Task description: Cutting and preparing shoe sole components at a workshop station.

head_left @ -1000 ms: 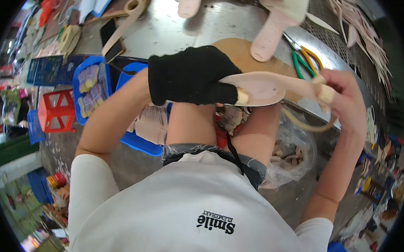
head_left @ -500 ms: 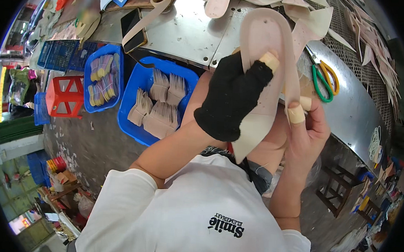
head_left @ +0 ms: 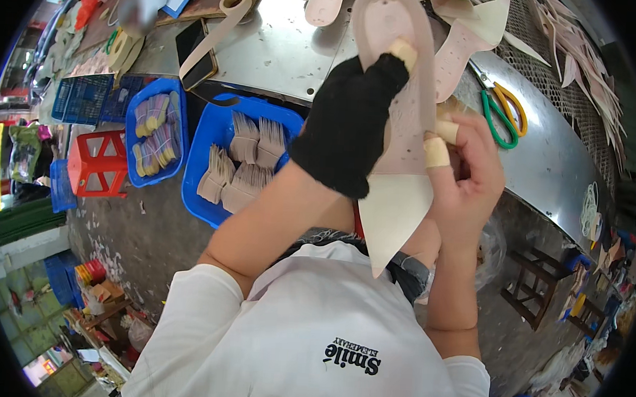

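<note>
A pale pink shoe insole (head_left: pixel 407 142) with a raised rim, small holes and a cream pointed flap at its near end is held up over my lap. My left hand (head_left: pixel 347 132), in a black fingerless glove, is closed round its left side, the taped thumb pressing on the upper face. The other left fingers are hidden behind it. On the insole's right edge, the taped thumb and forefinger of my right hand (head_left: pixel 471 179) pinch closed. Scissors (head_left: pixel 506 115) with green and yellow handles lie on the metal table, right of the insole.
More insoles (head_left: pixel 461 56) and cut strips (head_left: pixel 583 76) lie along the back of the metal table (head_left: pixel 268 48). A phone (head_left: pixel 189 42) and a tape roll (head_left: pixel 235 4) are at the left. Blue bins (head_left: pixel 196 196) of bundled pieces and a red stool (head_left: pixel 82 161) stand below.
Both hands and the insole have shifted left. A long strip along the insole's right edge no longer stands out, and my right fingers have moved in against that edge.
</note>
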Demonstrator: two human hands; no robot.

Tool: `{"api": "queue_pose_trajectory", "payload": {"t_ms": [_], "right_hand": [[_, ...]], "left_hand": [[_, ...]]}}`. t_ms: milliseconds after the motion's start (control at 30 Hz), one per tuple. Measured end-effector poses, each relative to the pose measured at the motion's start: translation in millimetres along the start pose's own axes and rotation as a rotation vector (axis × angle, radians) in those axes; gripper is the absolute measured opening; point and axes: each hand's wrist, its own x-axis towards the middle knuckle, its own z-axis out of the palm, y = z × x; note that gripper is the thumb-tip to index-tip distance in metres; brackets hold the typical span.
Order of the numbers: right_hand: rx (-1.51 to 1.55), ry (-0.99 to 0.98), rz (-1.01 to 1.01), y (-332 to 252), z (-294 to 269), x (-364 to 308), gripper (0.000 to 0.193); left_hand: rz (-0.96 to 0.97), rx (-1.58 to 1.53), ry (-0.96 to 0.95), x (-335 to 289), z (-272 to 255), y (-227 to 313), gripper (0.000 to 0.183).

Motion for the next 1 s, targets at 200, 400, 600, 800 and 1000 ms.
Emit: {"api": "queue_pose_trajectory", "payload": {"t_ms": [200, 400, 600, 800, 1000], "right_hand": [[0.364, -0.083, 0.293, 14.2, 1.0, 10.0, 0.016], [0.257, -0.398, 0.250, 9.8, -41.0, 16.6, 0.020], [0.531, -0.123, 0.422, 24.4, -16.5, -4.4, 0.012], [0.459, -0.215, 0.352, 38.0, -27.2, -1.8, 0.014], [-0.594, -0.007, -0.085, 108.2, -79.3, 47.7, 0.032]], "left_hand": [[0.130, -0.051, -0.471, 6.9, -4.4, -31.5, 0.060], [-0.171, -0.339, -0.418, 1.3, -15.8, -23.7, 0.049], [-0.182, -0.441, -0.207, -6.9, -10.3, -15.6, 0.033], [-0.130, -0.253, -0.059, -11.3, 4.1, -16.4, 0.027], [-0.356, -0.863, -0.423, -13.8, -25.9, -45.3, 0.035]]}}
